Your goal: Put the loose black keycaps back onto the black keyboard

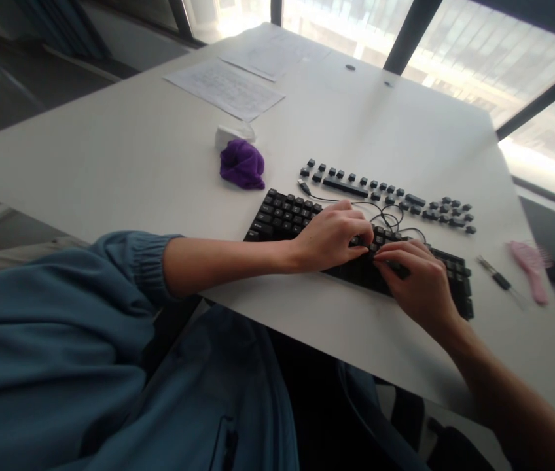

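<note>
The computer keyboard (282,219), loose keycaps (346,188) and USB cable (304,188) are black, the cloth (242,165) deep purple, the hairbrush (527,261) pink, the tabletop (135,157) white, the jacket (61,327) slate blue, and the papers (226,88) white (with faint grey markings).

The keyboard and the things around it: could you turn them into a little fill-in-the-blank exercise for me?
1. The left hand and the right hand are both at a keyboard whose colour is ____.
2. The crumpled cloth is coloured ____.
3. In the picture, the pink brush lies to the ____ of the keyboard.
4. Seen from the person, the loose keycaps lie on the keyboard's ____ side, not its near side.

Missing words: black; purple; right; far.
</note>
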Demonstrator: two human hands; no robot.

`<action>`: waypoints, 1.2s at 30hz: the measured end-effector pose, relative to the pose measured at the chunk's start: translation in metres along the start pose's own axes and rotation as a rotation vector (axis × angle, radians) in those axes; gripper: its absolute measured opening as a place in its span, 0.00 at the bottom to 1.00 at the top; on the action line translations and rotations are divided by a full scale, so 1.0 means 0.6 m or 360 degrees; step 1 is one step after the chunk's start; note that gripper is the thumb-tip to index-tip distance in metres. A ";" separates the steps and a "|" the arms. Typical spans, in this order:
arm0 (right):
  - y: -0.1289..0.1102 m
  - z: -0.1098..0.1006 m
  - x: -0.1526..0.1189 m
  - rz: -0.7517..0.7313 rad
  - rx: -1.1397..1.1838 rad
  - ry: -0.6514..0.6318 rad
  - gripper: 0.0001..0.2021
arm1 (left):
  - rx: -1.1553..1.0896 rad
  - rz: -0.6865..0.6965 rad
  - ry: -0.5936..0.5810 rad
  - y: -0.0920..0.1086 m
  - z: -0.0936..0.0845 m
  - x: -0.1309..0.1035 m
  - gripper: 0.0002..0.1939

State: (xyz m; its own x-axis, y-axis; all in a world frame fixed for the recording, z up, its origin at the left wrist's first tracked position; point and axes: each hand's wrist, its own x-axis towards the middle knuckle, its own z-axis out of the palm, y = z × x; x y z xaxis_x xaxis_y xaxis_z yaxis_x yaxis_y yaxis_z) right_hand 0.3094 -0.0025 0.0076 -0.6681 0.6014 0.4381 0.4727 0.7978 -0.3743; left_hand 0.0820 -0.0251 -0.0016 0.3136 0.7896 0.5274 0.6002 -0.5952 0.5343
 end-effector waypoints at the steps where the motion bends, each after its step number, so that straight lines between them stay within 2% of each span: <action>1: 0.000 0.000 0.000 -0.0038 -0.0029 0.0000 0.05 | -0.0001 0.0007 0.0004 0.000 0.000 0.000 0.02; 13: -0.005 -0.002 -0.003 -0.0257 -0.0178 0.0011 0.06 | 0.0026 0.0036 0.0000 -0.001 0.001 -0.002 0.02; 22: -0.002 -0.003 0.000 -0.0184 -0.0138 -0.0045 0.05 | 0.0027 0.0028 -0.0011 0.000 0.002 0.000 0.01; 36: -0.005 0.001 0.000 -0.0295 -0.0142 0.0005 0.05 | 0.0040 0.0018 -0.0013 0.000 0.003 -0.002 0.02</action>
State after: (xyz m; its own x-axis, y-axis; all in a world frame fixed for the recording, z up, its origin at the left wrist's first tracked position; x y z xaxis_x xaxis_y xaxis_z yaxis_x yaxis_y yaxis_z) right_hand 0.3076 -0.0051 0.0084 -0.7466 0.4441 0.4954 0.3909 0.8953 -0.2135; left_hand 0.0828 -0.0258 -0.0034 0.3267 0.7841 0.5277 0.6148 -0.6003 0.5114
